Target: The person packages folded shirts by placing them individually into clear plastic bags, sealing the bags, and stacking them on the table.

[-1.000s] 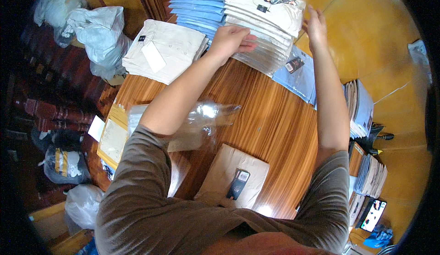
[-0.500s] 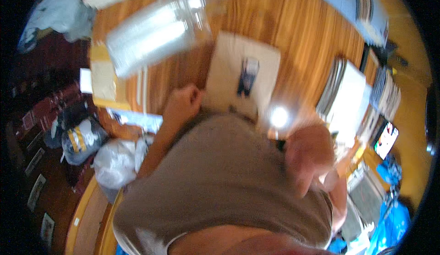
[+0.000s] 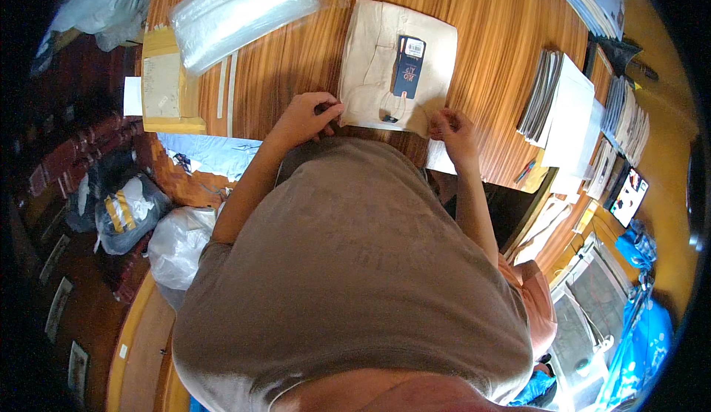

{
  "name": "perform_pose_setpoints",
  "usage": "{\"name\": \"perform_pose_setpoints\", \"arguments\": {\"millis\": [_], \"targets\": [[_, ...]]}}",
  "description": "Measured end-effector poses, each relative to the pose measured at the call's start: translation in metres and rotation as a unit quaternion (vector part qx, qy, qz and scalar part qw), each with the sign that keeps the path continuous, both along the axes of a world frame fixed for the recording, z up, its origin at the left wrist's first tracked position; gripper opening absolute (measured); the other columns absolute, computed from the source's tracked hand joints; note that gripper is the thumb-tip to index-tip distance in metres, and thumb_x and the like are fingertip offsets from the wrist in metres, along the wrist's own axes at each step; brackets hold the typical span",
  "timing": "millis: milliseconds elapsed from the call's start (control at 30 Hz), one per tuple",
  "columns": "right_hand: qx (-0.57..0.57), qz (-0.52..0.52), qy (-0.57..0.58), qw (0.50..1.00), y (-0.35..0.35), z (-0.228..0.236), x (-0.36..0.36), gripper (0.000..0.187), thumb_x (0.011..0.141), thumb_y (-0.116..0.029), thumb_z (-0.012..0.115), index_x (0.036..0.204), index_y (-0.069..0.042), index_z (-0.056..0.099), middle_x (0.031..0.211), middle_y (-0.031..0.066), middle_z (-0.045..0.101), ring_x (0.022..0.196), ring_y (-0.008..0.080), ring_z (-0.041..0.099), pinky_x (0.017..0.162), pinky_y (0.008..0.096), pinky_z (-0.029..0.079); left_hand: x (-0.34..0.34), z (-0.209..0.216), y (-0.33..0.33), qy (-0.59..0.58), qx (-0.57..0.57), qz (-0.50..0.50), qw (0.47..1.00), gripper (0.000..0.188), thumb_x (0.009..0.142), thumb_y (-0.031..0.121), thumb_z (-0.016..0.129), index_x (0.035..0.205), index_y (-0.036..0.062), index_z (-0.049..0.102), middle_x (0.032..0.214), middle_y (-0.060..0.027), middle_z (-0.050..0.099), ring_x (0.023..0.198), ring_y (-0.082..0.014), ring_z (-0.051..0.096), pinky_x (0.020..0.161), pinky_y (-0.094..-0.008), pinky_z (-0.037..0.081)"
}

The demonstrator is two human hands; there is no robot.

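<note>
A folded beige garment (image 3: 366, 64) lies on the wooden table in front of me. A dark blue hang tag (image 3: 409, 75) with a white sticker rests on top of it, tied by a thin string. My left hand (image 3: 311, 118) is closed at the garment's near left corner, thumb and fingers together on its edge. At the near right corner, my right hand (image 3: 453, 132) pinches the edge between thumb and fingertips. The fingers' undersides are partly hidden.
Clear plastic bags (image 3: 248, 16) lie in a stack at the far left of the wooden table (image 3: 489, 57). Stacked folded garments (image 3: 544, 94) and white sheets sit to the right, near a pen (image 3: 526, 170). A lit phone (image 3: 629, 199) stands farther right. Filled bags (image 3: 181, 245) are at lower left.
My right hand has come up from beside my body to the garment's near right corner. The blurred bright spot near it is gone. My left hand stays at the left corner.
</note>
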State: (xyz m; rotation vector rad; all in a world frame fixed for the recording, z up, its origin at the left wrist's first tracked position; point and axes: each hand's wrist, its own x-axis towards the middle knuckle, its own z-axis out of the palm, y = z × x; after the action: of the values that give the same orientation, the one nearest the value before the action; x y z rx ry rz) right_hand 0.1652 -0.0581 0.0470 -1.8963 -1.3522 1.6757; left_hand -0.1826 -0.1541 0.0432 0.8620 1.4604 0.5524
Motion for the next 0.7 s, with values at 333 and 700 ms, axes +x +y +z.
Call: {"name": "perform_pose_setpoints", "arguments": {"millis": [333, 700], "targets": [[0.095, 0.036, -0.050, 0.994, 0.006, 0.009, -0.012, 0.030, 0.095, -0.022, 0.078, 0.107, 0.005, 0.072, 0.090, 0.0097, 0.075, 0.081, 0.0129, 0.068, 0.071, 0.0279, 0.054, 0.002, 0.001, 0.006, -0.004, -0.026, 0.031, 0.999, 0.028, 0.103, 0.029, 0.065, 0.107, 0.0013, 0.068, 0.085, -0.0080, 0.069, 0.062, -0.0156, 0.070, 0.046, -0.0296, 0.052], [0.187, 0.156, -0.181, 0.953, 0.039, 0.024, -0.027, 0.030, 0.102, -0.024, 0.067, 0.107, 0.004, 0.073, 0.087, 0.0097, 0.076, 0.080, 0.0131, 0.070, 0.073, 0.0290, 0.055, -0.006, 0.027, 0.023, 0.211, 0.077, -0.065, 0.972, 0.025, 0.100, 0.024, 0.070, 0.104, 0.0002, 0.064, 0.096, -0.0156, 0.075, 0.070, -0.0283, 0.075, 0.062, -0.0404, 0.059]]}}
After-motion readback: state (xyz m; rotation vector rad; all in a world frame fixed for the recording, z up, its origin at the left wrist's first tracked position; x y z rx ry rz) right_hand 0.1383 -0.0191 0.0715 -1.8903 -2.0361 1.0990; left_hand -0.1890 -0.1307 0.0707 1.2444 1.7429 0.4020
